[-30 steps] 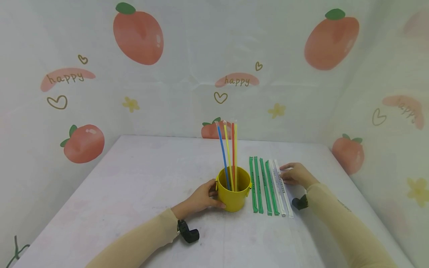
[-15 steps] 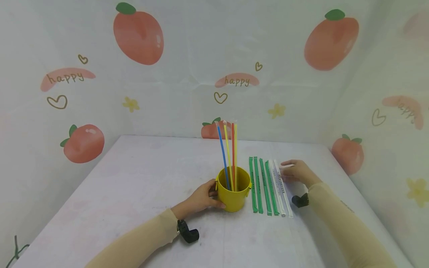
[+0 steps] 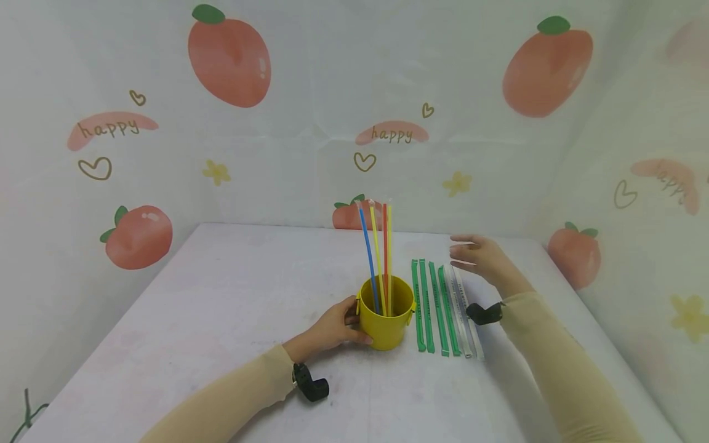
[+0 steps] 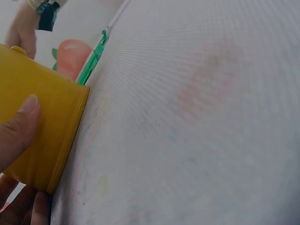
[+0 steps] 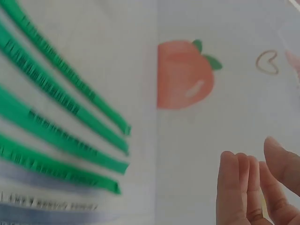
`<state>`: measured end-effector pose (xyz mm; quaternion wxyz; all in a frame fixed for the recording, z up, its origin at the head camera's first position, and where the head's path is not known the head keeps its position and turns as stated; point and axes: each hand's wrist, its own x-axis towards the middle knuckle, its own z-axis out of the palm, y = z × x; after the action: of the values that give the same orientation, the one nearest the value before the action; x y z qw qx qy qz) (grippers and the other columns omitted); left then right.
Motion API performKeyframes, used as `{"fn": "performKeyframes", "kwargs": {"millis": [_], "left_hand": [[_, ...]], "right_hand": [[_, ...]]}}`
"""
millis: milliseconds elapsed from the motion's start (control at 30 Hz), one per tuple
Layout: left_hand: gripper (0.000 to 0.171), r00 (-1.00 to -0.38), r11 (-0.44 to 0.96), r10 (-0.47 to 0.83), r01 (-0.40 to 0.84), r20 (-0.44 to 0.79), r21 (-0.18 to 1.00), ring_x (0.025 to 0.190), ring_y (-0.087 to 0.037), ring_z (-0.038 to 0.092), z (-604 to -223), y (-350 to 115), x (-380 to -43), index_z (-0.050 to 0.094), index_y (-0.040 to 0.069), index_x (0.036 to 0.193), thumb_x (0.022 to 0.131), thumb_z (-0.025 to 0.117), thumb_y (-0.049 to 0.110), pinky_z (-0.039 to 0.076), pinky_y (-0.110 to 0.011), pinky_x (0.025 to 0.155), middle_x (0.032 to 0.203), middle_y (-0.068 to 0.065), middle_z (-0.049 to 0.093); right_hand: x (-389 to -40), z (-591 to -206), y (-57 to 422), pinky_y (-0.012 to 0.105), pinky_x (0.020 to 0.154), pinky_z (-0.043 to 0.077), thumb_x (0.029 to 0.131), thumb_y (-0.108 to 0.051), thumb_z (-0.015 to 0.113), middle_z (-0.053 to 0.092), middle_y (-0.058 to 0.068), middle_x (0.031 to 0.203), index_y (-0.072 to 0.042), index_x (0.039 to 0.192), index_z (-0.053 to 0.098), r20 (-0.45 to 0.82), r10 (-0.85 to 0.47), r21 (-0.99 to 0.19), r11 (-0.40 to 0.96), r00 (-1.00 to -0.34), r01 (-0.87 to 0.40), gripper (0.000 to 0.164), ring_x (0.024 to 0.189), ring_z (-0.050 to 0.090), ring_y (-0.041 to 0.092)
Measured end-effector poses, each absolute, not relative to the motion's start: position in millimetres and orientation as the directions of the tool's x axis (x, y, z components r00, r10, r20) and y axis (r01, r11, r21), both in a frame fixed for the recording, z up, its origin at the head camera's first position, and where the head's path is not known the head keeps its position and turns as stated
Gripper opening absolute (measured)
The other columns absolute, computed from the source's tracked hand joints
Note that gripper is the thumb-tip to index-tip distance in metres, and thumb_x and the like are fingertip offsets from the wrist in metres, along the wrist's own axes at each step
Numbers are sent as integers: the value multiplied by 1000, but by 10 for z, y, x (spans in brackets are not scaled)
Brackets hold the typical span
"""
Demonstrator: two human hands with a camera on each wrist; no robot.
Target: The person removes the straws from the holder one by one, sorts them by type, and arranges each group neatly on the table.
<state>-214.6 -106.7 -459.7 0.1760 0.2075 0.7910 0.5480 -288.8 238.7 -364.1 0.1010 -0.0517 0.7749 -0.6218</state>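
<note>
A small yellow bucket (image 3: 386,332) stands upright on the table. My left hand (image 3: 333,326) grips its left side, with the thumb across the front wall and the other fingers behind, low near the base in the left wrist view. Blue, yellow and red straws (image 3: 368,255) in clear wrappers lean inside the bucket. To its right lies a row of paper-wrapped straws, several green ones (image 3: 436,304) and white ones (image 3: 461,311) at the right end. My right hand (image 3: 480,257) is raised over the far end of the row, fingers extended and apart, holding nothing.
The table (image 3: 249,277) has a pale cloth and reaches back to a white curtain (image 3: 310,80) printed with fruit. Black wrist cameras sit on both wrists, the right one (image 3: 485,313) overlapping the white straws in the head view.
My right hand has lifted from beside the white straws and moved away from me and slightly left, its fingers spreading. The left hand and bucket have stayed still.
</note>
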Motion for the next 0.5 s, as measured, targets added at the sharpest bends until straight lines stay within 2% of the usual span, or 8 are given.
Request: {"fn": "performKeyframes", "kwargs": {"millis": [67,133,267,367,500], "left_hand": [[76,-853,316,520,140,-48,939,129,-28,52,-4596,-1067,-2143,43,8,139,76,83,15,45,-38,108,141,-10,51],[75,-853,316,520,143,-45,938,129,-28,52,-4594,-1068,-2144,43,8,139,76,83,15,45,-38,108,140,-10,51],[75,-853,319,520,150,-41,936,128,-28,52,-4603,-1066,-2152,43,7,139,76,83,15,45,-37,108,139,-10,52],[74,-851,311,523,154,-33,938,128,-29,52,-4613,-1064,-2159,43,6,138,76,83,14,45,-37,108,139,-11,52],[74,-850,300,526,154,-29,941,129,-29,52,-4610,-1065,-2153,43,5,139,77,82,12,45,-38,108,139,-12,51]], "right_hand": [[-2873,-3595,2306,25,91,55,95,-11,61,56,1,112,6,145,33,-58,-219,-982,189,-974,16,59,98,62,4],[-2853,-3555,2212,26,92,55,95,-12,61,56,5,118,4,145,34,-32,-232,-985,171,-972,-8,58,102,61,7],[-2806,-3496,2014,30,95,53,96,-18,60,49,20,135,0,145,36,-6,-260,-986,164,-966,-37,57,107,60,12],[-2764,-3465,1872,31,95,52,97,-22,60,46,23,141,-4,144,38,-1,-272,-985,164,-962,-45,56,113,59,19],[-2711,-3446,1709,31,95,53,96,-19,61,47,21,141,-4,143,40,17,-285,-990,127,-958,-56,54,124,54,31]]}}
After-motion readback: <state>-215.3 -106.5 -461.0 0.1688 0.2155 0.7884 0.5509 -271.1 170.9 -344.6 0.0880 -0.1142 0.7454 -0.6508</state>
